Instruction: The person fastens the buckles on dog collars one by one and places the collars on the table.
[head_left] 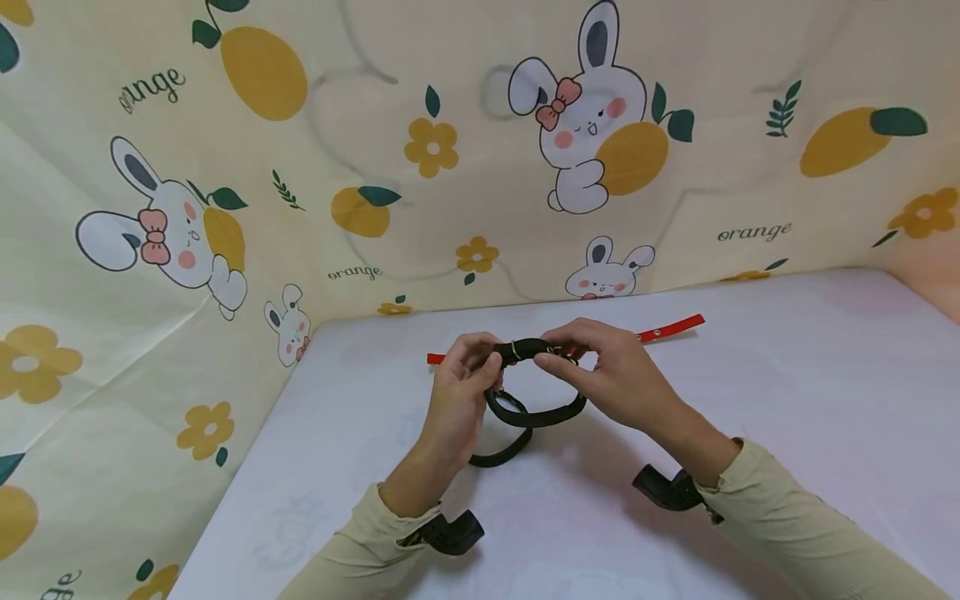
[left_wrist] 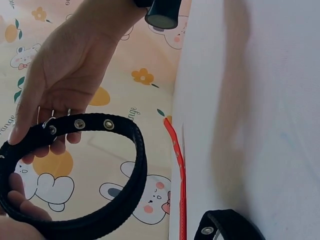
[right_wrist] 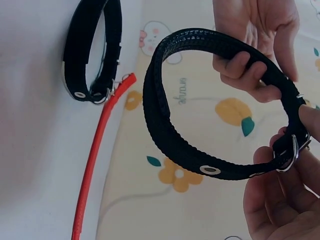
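Observation:
Both hands hold up a black dog collar (head_left: 546, 417), buckled into a loop, above the white table. My left hand (head_left: 459, 396) pinches its top band on the left between thumb and fingers. At the buckle and metal D-ring on the right, my right hand (head_left: 622, 375) grips the band. Metal eyelets dot the collar (left_wrist: 134, 175) in the left wrist view. In the right wrist view, the ridged inner face of the collar (right_wrist: 172, 132) shows. A second black collar (head_left: 501, 458) stands looped on the table, below and behind the left hand.
A thin red collar (head_left: 678, 327) with metal eyelets lies across the table (head_left: 337, 500) behind the hands, partly hidden by them. A cream cloth (head_left: 450, 75) printed with rabbits and oranges hangs at the back and left. Black wrist cameras (head_left: 667, 487) jut from both sleeves.

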